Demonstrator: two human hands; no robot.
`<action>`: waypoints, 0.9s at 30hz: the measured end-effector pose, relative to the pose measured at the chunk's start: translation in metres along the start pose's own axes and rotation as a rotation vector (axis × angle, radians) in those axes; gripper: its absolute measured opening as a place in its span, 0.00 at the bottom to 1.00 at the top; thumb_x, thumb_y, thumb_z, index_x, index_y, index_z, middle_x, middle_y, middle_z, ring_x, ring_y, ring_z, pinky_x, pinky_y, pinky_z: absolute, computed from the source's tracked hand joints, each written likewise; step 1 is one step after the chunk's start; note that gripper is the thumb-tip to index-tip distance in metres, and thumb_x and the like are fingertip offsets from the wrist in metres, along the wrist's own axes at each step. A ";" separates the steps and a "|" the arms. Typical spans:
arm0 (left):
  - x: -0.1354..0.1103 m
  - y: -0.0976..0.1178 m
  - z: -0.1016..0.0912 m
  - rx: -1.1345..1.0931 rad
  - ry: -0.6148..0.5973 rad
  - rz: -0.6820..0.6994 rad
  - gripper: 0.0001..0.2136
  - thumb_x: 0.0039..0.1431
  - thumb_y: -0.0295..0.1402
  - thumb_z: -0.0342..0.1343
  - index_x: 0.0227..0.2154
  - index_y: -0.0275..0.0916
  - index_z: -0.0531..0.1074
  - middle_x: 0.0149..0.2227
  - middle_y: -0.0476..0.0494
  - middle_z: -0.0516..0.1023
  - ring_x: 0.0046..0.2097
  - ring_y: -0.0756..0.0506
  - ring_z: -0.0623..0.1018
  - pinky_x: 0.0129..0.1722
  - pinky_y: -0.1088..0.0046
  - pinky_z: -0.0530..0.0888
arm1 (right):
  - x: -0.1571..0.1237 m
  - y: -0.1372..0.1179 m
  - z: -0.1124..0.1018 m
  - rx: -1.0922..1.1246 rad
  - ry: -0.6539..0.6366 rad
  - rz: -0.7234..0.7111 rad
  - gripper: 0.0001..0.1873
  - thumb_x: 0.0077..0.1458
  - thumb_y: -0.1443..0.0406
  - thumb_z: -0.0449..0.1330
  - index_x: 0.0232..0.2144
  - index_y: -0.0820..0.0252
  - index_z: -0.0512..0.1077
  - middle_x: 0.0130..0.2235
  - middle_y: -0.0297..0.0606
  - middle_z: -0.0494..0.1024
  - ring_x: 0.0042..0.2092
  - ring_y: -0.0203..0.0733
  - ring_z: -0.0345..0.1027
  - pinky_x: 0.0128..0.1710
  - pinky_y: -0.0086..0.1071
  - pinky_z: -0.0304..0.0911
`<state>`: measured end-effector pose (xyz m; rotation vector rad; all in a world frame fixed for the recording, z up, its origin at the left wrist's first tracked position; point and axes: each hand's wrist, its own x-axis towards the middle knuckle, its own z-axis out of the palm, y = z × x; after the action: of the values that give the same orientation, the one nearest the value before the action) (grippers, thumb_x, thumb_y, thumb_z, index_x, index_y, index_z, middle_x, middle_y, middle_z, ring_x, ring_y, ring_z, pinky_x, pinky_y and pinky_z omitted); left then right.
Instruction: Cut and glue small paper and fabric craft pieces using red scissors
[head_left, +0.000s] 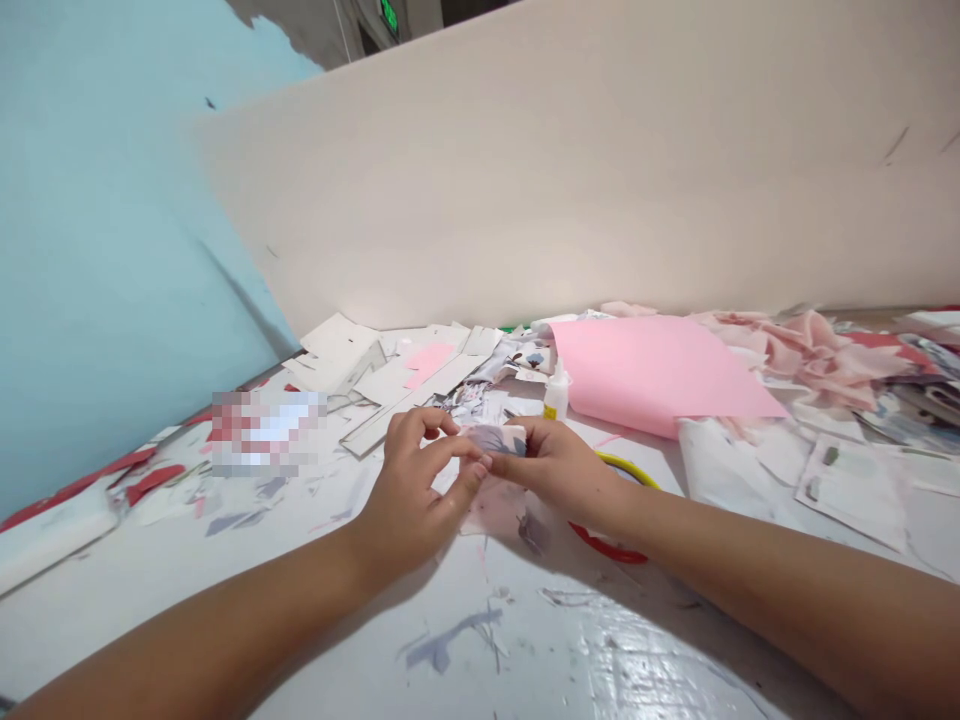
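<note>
Both my hands meet over the middle of a white table (570, 650). My left hand (412, 490) and my right hand (559, 465) pinch a small grey-and-white printed paper piece (496, 438) between their fingertips, just above the table. A thin pinkish sheet (495, 510) lies flat under the hands. A small glue bottle (556, 392) stands just behind my right hand.
A large pink sheet (652, 372) lies behind on the right, with crumpled pink paper (817, 355) beyond it. White card offcuts (390, 375) pile up at the back left. Red and yellow rings (611, 545) lie under my right wrist. A tall beige board (600, 170) closes off the back.
</note>
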<state>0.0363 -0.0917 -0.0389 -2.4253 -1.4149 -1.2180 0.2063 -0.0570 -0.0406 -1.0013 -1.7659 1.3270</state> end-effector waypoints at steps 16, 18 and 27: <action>0.000 0.001 -0.004 -0.030 -0.159 -0.113 0.09 0.58 0.32 0.45 0.26 0.41 0.68 0.38 0.46 0.57 0.43 0.45 0.59 0.45 0.61 0.60 | -0.002 -0.003 0.001 -0.330 0.035 -0.162 0.10 0.51 0.61 0.55 0.21 0.59 0.63 0.22 0.28 0.61 0.25 0.32 0.54 0.22 0.27 0.48; 0.000 0.001 -0.005 -0.041 -0.164 -0.128 0.10 0.58 0.33 0.45 0.26 0.41 0.68 0.37 0.45 0.57 0.43 0.45 0.60 0.45 0.61 0.61 | -0.003 -0.004 0.001 -0.334 0.029 -0.161 0.10 0.50 0.60 0.55 0.22 0.60 0.64 0.23 0.29 0.62 0.25 0.32 0.54 0.22 0.27 0.48; -0.001 0.000 -0.004 -0.064 -0.152 -0.112 0.10 0.59 0.35 0.44 0.27 0.41 0.67 0.37 0.45 0.57 0.43 0.45 0.60 0.45 0.62 0.61 | -0.003 -0.008 -0.001 -0.272 0.038 -0.112 0.10 0.50 0.59 0.55 0.24 0.60 0.66 0.24 0.30 0.64 0.26 0.34 0.57 0.24 0.27 0.49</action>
<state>0.0337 -0.0935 -0.0368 -2.5632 -1.5953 -1.1383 0.2077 -0.0607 -0.0329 -1.0479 -1.9788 1.0105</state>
